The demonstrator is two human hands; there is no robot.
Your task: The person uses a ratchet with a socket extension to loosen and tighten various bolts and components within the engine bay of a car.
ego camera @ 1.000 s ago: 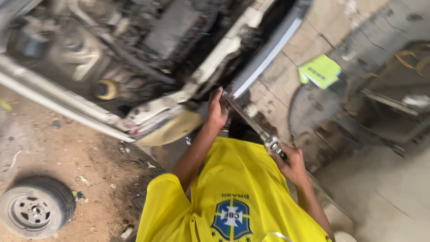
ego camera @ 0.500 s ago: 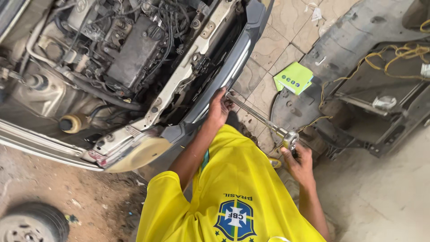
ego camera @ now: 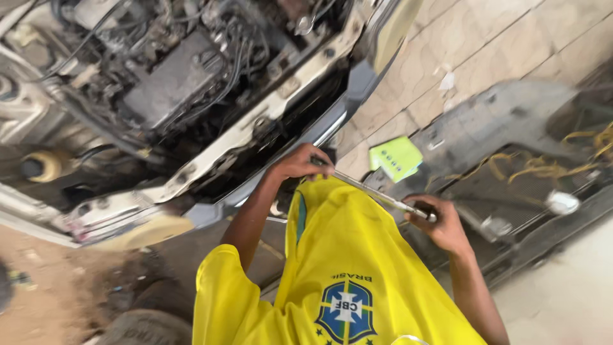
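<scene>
On a tiled workshop floor (ego camera: 485, 57) beside an open engine bay (ego camera: 179, 83), a long metal wrench (ego camera: 377, 191) runs between both hands; left hand (ego camera: 299, 163) fingers wrap its head end at the bumper (ego camera: 332, 121); right hand (ego camera: 440, 223) fingers close around its handle end.

The shirt (ego camera: 345, 255) is bright yellow, with a green stripe near the collar and a blue crest with yellow and green details. The long tool (ego camera: 377, 191) is shiny silver metal. The bumper (ego camera: 306, 137) of the car is grey-blue, and the frame (ego camera: 255, 128) above it is dirty white. The engine cover (ego camera: 169, 80) is dark grey, with black hoses around it. A cap (ego camera: 38, 166) in the engine bay is dull yellow. The small paper (ego camera: 396, 158) is light green with dark marks. The floor tiles (ego camera: 485, 45) are beige. The loose wires (ego camera: 543, 167) are yellow.
</scene>
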